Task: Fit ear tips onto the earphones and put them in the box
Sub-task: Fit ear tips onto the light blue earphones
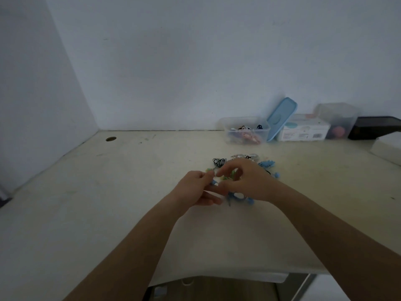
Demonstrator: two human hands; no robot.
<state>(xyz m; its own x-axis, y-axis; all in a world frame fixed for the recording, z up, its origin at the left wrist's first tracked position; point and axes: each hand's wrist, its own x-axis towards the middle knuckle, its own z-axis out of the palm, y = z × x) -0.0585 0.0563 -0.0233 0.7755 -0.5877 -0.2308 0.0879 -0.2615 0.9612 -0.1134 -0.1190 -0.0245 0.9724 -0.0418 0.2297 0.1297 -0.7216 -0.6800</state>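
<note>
My left hand (196,187) and my right hand (243,181) meet over the middle of the table. Between thumb and forefinger the left hand pinches a small blue earphone (214,182). The right hand's fingertips close on something small right beside it; motion blur hides what it is. A blue earphone cable (236,197) hangs under the right hand. Behind the hands lies a pile of earphones: a black-and-white coil (219,162) and blue ones (267,164). The clear plastic box (246,130) stands open at the back and holds several earphones.
A blue lid (281,118) leans against the box. To its right stand a white carton (303,130), a clear container (336,120), a black box (375,127) and a white box (388,148). A cable hole (110,139) is at the far left. Walls close the back and left.
</note>
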